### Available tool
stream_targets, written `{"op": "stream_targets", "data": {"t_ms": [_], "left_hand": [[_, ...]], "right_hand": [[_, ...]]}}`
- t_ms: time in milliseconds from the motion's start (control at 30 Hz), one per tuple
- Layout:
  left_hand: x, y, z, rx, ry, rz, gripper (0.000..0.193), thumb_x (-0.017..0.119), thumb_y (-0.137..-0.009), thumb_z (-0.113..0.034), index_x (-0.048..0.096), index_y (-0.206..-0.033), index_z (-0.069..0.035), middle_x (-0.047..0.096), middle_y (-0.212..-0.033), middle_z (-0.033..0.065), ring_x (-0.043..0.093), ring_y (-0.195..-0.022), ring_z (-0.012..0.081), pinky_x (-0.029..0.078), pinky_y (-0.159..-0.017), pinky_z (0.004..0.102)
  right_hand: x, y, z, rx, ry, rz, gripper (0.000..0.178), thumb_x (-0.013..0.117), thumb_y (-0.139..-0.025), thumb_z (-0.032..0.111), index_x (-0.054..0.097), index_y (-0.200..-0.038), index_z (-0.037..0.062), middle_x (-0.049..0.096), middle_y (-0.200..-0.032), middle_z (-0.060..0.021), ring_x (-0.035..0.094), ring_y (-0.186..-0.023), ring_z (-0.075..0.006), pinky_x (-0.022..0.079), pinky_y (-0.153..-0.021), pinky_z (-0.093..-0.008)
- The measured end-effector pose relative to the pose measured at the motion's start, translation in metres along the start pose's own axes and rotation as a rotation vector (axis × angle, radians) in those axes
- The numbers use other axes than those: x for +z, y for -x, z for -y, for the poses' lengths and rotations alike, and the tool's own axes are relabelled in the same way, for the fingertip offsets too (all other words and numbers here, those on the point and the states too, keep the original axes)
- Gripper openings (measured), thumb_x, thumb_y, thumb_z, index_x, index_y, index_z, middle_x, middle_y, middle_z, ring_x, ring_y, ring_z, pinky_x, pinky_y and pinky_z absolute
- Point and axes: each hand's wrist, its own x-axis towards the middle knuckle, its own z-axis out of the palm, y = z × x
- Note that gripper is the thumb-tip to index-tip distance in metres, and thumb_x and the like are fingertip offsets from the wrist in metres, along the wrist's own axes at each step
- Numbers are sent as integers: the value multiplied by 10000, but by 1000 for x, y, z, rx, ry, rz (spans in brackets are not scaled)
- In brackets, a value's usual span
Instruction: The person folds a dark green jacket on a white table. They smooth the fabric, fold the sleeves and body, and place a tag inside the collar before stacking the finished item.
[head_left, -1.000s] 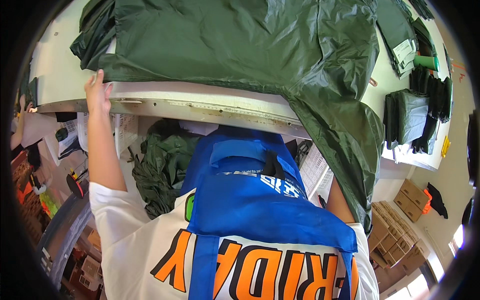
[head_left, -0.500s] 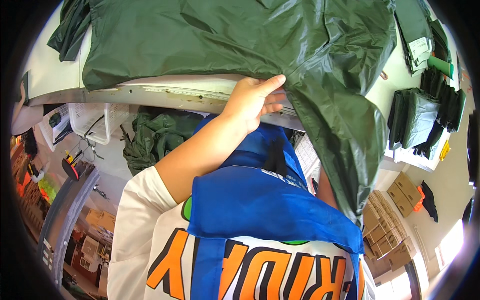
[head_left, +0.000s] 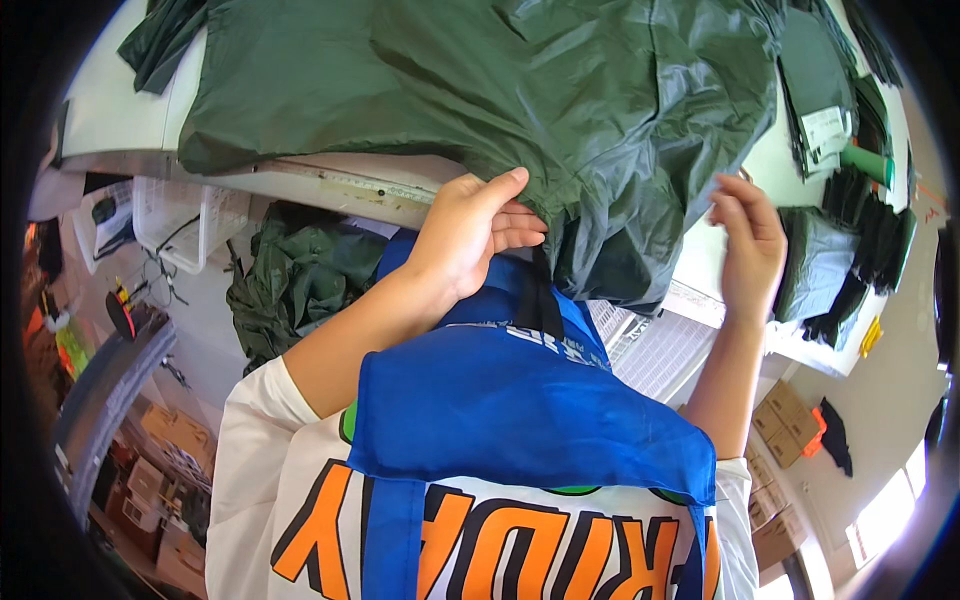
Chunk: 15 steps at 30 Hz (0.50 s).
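Note:
A large dark green, shiny waterproof garment (head_left: 430,90) lies spread over the white table, its near edge hanging over the front. My left hand (head_left: 465,230) pinches that edge near the middle, thumb above and fingers curled beneath. Just right of the garment, my right hand (head_left: 750,240) is raised with its fingers loosely bent and nothing visible in them. A bunched fold of the garment droops between my two hands, over the table's front.
Folded dark green garments (head_left: 815,265) are stacked at the right, with tagged ones behind them. A crumpled green heap (head_left: 300,280) lies below the table at left, beside a white plastic basket (head_left: 200,225). Cardboard boxes (head_left: 785,425) stand at lower right.
My right hand has come into view from behind the hanging part of the garment, which now sits higher and bunched. My left hand has shifted slightly left and down, still on the edge.

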Motion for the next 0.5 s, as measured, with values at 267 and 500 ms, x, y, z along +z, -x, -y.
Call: {"op": "stream_targets", "data": {"t_ms": [267, 500], "left_hand": [[19, 18, -5, 220, -144, -83, 290, 673, -879, -226, 582, -892, 50, 635, -796, 128, 654, -680, 167, 544, -592, 251], [25, 15, 0, 297, -220, -146, 250, 666, -882, -184, 607, -880, 59, 653, -772, 118, 661, -659, 155, 543, -574, 236]], "right_hand": [[106, 21, 15, -425, 249, 247, 197, 734, -733, 36, 666, -914, 3, 648, -861, -123, 640, -726, -238, 528, -639, -308], [107, 19, 15, -523, 286, 225, 89, 675, -759, -11, 623, -829, 1, 608, -804, -125, 615, -690, -286, 510, -603, -343]]}}
